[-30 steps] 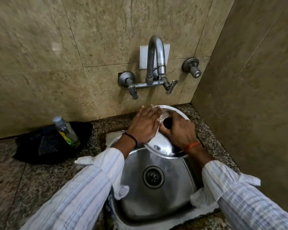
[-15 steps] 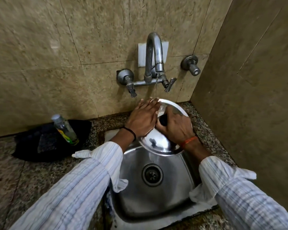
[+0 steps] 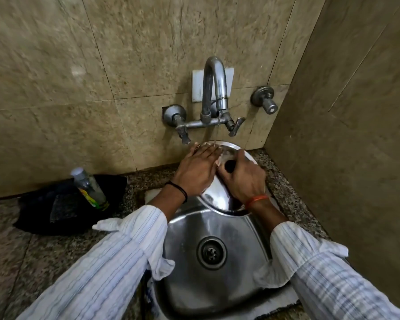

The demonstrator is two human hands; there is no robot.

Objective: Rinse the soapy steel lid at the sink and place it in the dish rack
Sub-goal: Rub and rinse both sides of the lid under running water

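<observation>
A dark cloth [image 3: 56, 209] lay on the speckled stone counter [image 3: 21, 262] at the far left, against the tiled wall. A clear bottle [image 3: 89, 188] with a grey cap stood tilted on the cloth, leaning toward the wall.

The left hand [image 3: 198, 170] lay flat and open, palm down, on the upper left face of the steel lid [image 3: 217, 195]. Its fingers were extended and held together, with the fingertips at the far rim of the lid. A black band circled the left wrist, and a striped sleeve [image 3: 116, 257] covered the forearm.

The steel lid was held tilted over the rear part of the sink [image 3: 217, 273], below the tap [image 3: 214, 93]. A thin stream of water [image 3: 216, 132] fell from the spout onto the far edge of the lid, beside the left fingertips. The drain [image 3: 211, 252] sat in the bare basin in front of the lid.

The right hand [image 3: 243, 179] was closed around the black knob [image 3: 229, 165] at the centre of the lid. An orange band circled the right wrist.

A separate wall valve [image 3: 264, 100] was mounted to the right of the tap, near the corner of the tiled walls.
</observation>
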